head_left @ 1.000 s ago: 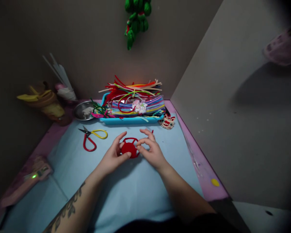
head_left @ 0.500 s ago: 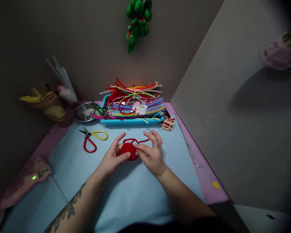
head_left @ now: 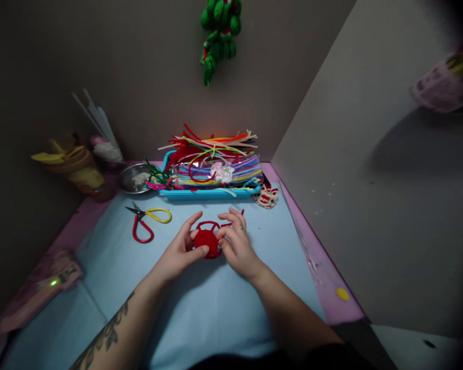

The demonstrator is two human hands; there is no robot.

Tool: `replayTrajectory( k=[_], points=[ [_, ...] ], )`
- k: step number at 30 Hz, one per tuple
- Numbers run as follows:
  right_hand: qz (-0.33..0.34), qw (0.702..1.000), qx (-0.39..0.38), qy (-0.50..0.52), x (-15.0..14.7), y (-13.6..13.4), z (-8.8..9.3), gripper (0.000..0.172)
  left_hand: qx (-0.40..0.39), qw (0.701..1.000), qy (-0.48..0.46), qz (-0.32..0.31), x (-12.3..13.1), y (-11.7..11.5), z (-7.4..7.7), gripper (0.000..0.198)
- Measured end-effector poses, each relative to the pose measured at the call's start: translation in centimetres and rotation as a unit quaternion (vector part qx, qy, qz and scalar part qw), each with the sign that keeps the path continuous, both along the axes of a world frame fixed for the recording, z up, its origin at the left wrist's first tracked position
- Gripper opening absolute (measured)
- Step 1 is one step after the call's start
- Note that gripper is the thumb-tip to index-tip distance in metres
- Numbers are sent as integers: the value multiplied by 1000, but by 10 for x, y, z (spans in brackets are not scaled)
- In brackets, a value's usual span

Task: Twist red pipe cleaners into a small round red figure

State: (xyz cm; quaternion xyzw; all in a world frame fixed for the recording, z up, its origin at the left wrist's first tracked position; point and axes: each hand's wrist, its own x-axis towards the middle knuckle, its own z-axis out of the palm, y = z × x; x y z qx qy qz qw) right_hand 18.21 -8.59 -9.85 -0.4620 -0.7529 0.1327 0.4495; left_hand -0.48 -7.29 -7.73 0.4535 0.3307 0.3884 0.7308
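Observation:
Between my hands is a red pipe-cleaner piece (head_left: pixel 207 242): a round, flat disc with open loops along its far and right edges. My left hand (head_left: pixel 184 244) grips the disc's left side, thumb on its face and forefinger stretched out beyond. At the disc's right edge, my right hand (head_left: pixel 236 241) pinches the red strand with thumb and forefinger. The strand's loose end (head_left: pixel 243 211) sticks up behind the right fingers. Part of the strand is hidden by those fingers.
A blue tray (head_left: pixel 212 195) of colourful pipe cleaners stands at the back. Scissors (head_left: pixel 142 222) with red and yellow handles lie left, below a metal bowl (head_left: pixel 133 179). A lion-face piece (head_left: pixel 267 196) sits by the tray's right corner. A pink glue gun (head_left: pixel 42 298) lies at far left.
My right hand has moved slightly left and down, pulling in closer to the disc. The strand's loose end now points upward behind the fingers. The disc has shifted slightly down and right.

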Motion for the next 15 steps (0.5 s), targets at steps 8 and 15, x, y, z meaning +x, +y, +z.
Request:
replayTrajectory(
  k=[8,15],
  points=[
    [-62,996,71,6,-1,-3,3,9,-84,995,-50,17,4,-2,7,96],
    [-10,999,-15,51,2,-2,3,9,-66,996,-50,-14,0,-1,6,98]
  ],
)
